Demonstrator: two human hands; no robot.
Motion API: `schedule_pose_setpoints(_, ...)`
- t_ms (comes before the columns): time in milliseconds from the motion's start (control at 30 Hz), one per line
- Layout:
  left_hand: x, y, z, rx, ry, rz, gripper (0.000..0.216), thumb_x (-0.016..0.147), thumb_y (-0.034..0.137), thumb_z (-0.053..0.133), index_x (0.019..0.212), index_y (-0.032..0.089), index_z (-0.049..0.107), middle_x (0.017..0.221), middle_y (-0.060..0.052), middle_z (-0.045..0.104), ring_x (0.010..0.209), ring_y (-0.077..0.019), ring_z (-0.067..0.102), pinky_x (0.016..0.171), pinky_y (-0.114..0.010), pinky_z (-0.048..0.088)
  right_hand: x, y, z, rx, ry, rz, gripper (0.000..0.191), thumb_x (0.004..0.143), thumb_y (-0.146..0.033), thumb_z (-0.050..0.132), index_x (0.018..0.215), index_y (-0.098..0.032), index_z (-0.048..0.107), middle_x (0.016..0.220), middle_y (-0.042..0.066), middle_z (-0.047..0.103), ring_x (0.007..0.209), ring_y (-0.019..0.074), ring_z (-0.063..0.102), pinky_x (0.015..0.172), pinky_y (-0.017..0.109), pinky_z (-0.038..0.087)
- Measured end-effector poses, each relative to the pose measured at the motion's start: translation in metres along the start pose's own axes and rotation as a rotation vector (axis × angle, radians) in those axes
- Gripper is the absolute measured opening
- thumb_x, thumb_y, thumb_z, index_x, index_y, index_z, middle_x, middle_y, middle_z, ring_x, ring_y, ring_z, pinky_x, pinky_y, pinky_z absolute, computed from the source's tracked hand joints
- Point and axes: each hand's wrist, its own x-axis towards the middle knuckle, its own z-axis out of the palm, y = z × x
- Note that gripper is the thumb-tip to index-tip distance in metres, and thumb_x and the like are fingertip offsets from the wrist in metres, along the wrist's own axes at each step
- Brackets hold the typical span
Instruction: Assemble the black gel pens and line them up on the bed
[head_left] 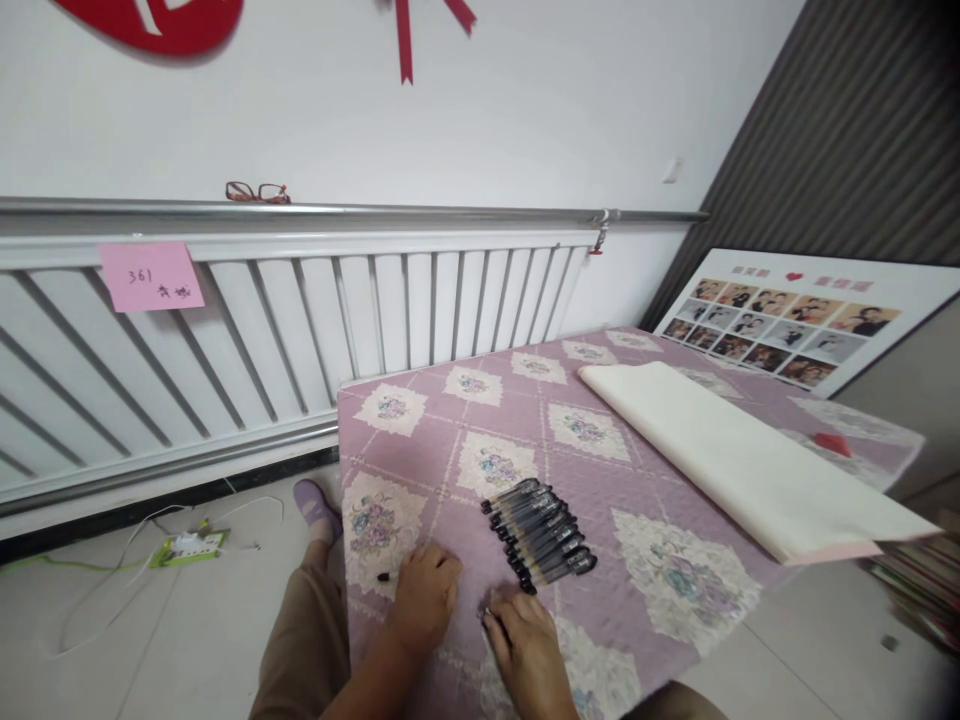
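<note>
A row of several black pens (541, 536) lies side by side on the pink floral cloth of the table (660, 590). My left hand (424, 598) rests on the cloth left of the pens, fingers curled around a black pen whose tip (385, 577) sticks out to the left. My right hand (529, 648) sits just below the row, fingers closed on a dark pen at its left edge. The hands lie close to each other near the table's front edge.
A folded cream sheet (742, 462) lies across the table's right side, with a small red thing (832, 444) beyond it. A photo board (802, 315) leans at the back right. A white radiator (300, 330) lines the wall. A power strip (187, 546) and cables lie on the floor.
</note>
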Motion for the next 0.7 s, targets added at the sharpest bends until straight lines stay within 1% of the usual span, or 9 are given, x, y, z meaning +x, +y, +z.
schedule_pose_setpoints(133, 0.001, 0.001, -0.002, 0.025, -0.021, -0.017, 0.022, 0.086, 0.016, 0.043, 0.089, 0.025, 0.062, 0.095, -0.001, 0.057, 0.092, -0.0188, 0.048, 0.086, -0.035, 0.033, 0.002, -0.002, -0.003, 0.000, -0.018, -0.001, 0.010, 0.086, -0.026, 0.052, 0.080, -0.025, 0.060, 0.076, 0.001, 0.061, 0.073, 0.0186, 0.058, 0.069, 0.031, 0.042)
schedule_pose_setpoints(267, 0.003, 0.004, -0.004, 0.054, -0.039, -0.040, 0.023, 0.087, 0.017, 0.043, 0.093, 0.025, 0.063, 0.097, -0.002, 0.057, 0.093, -0.0187, 0.047, 0.086, -0.034, 0.033, 0.004, -0.005, -0.008, 0.008, -0.027, 0.000, 0.005, 0.083, -0.027, 0.058, 0.086, -0.026, 0.061, 0.080, 0.001, 0.063, 0.076, 0.0191, 0.059, 0.070, 0.031, 0.043)
schedule_pose_setpoints(400, 0.004, 0.007, -0.006, 0.077, -0.040, -0.070, 0.025, 0.089, 0.017, 0.041, 0.093, 0.025, 0.064, 0.097, -0.002, 0.058, 0.094, -0.0196, 0.048, 0.085, -0.035, 0.033, 0.004, -0.006, -0.008, -0.005, -0.062, 0.006, 0.015, 0.078, -0.022, 0.064, 0.092, -0.027, 0.062, 0.085, 0.001, 0.064, 0.081, 0.0206, 0.060, 0.073, 0.032, 0.043)
schedule_pose_setpoints(500, 0.004, 0.008, -0.006, 0.085, -0.049, -0.072, 0.026, 0.090, 0.017, 0.040, 0.093, 0.024, 0.064, 0.097, -0.003, 0.058, 0.095, -0.0203, 0.048, 0.084, -0.035, 0.033, 0.004, -0.005, -0.004, -0.021, -0.054, 0.001, 0.015, 0.078, -0.019, 0.063, 0.092, -0.027, 0.063, 0.083, 0.001, 0.064, 0.080, 0.0206, 0.060, 0.070, 0.032, 0.043)
schedule_pose_setpoints(600, 0.003, 0.007, -0.005, 0.058, -0.044, -0.049, 0.023, 0.089, 0.018, 0.042, 0.097, 0.025, 0.062, 0.100, -0.003, 0.058, 0.096, -0.0210, 0.048, 0.085, -0.035, 0.034, 0.002, -0.002, -0.001, -0.028, -0.029, -0.014, 0.013, 0.080, -0.020, 0.061, 0.092, -0.026, 0.062, 0.084, 0.002, 0.065, 0.079, 0.0208, 0.060, 0.070, 0.032, 0.044)
schedule_pose_setpoints(700, 0.001, 0.004, -0.002, 0.011, 0.002, -0.036, 0.022, 0.087, 0.019, 0.046, 0.103, 0.026, 0.059, 0.105, -0.002, 0.057, 0.100, -0.0217, 0.047, 0.090, -0.036, 0.033, 0.000, 0.000, 0.002, -0.036, -0.017, -0.022, 0.019, 0.082, -0.025, 0.061, 0.101, -0.026, 0.061, 0.085, 0.003, 0.065, 0.079, 0.0216, 0.061, 0.071, 0.033, 0.046)
